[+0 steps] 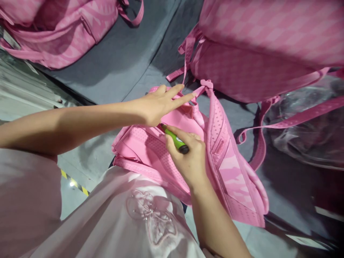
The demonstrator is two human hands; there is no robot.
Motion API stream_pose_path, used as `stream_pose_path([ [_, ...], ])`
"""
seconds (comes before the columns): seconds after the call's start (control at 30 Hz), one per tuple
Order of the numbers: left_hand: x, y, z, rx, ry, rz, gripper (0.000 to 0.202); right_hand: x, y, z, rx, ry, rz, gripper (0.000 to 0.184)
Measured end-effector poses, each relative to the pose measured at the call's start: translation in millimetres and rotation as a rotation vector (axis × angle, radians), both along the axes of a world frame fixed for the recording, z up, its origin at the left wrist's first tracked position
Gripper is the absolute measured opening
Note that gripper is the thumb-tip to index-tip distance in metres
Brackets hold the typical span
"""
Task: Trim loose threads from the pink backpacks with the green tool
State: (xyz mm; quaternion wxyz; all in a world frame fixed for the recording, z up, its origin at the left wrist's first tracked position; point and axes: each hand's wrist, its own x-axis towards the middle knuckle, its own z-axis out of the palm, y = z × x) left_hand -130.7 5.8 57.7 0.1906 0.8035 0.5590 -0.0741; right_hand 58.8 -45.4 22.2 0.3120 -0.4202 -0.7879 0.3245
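A pink backpack (185, 123) lies in front of me at the edge of the grey surface, its dotted mesh panels and straps facing up. My left hand (163, 104) rests on its upper part with the fingers spread. In my right hand (188, 152) is a short green stick-shaped tool with black ends (176, 140); its exact kind cannot be told. The tool's dark tip points up and left, close to the heel of my left hand. Whether the tip touches the fabric is hidden. A pink shoulder strap (228, 165) runs down the right side.
A large checkered pink backpack (258, 46) occupies the upper right, with a loose strap (301, 120) and clear plastic wrap (298, 139) beside it. Another pink backpack (67, 36) lies at the upper left. Yellow-and-black tape (75, 182) marks the floor below the grey surface (107, 71).
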Motion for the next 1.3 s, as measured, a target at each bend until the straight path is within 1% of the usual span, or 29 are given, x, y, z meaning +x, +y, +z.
stream_pose_path([
  [0.17, -3.9, 0.6, -5.9, 0.041, -0.015, -0.039, 0.112, -5.5, -6.2, 1.7, 0.080, -0.093, -0.086, 0.024],
  [0.3, -2.3, -1.5, -4.1, 0.056, 0.004, -0.025, 0.111, -4.4, -6.5, 2.7, 0.053, -0.093, -0.052, 0.023],
  [0.43, -0.3, -3.6, -1.4, 0.056, 0.002, -0.015, 0.109, -5.7, -6.7, 2.2, 0.122, -0.149, -0.082, 0.024],
  [0.53, -0.8, -4.2, -2.4, 0.080, -0.016, -0.017, 0.106, -5.7, -7.2, 1.5, 0.108, -0.126, -0.045, 0.024],
  [0.67, -2.2, -4.5, -4.5, 0.099, -0.035, -0.025, 0.103, -3.7, -7.1, 0.8, 0.142, -0.182, -0.096, 0.024],
  [0.8, -2.8, -4.8, -5.3, 0.117, -0.037, -0.030, 0.103, -3.5, -5.7, -0.6, 0.072, -0.099, -0.038, 0.023],
  [0.9, -2.5, -4.8, -5.5, 0.122, -0.050, -0.034, 0.106, -3.4, -4.9, -1.4, 0.124, -0.140, -0.103, 0.021],
  [0.93, -2.3, -4.6, -5.4, 0.123, -0.048, -0.038, 0.108, -3.2, -4.8, -1.7, 0.135, -0.138, -0.103, 0.021],
  [1.03, -1.0, -3.6, -4.4, 0.113, -0.019, -0.045, 0.109, -2.9, -4.4, -2.3, 0.103, -0.093, -0.049, 0.020],
  [1.17, 0.7, -2.0, -1.7, 0.064, 0.009, -0.046, 0.109, -5.1, -4.0, -1.8, 0.114, -0.111, -0.093, 0.021],
  [1.27, 1.4, -1.7, -0.2, 0.066, 0.004, -0.047, 0.110, -7.5, -3.8, -0.4, 0.049, -0.065, -0.043, 0.020],
  [1.3, 1.5, -1.8, 0.3, 0.068, 0.004, -0.043, 0.109, -7.9, -4.0, 0.2, 0.046, -0.074, -0.052, 0.021],
])
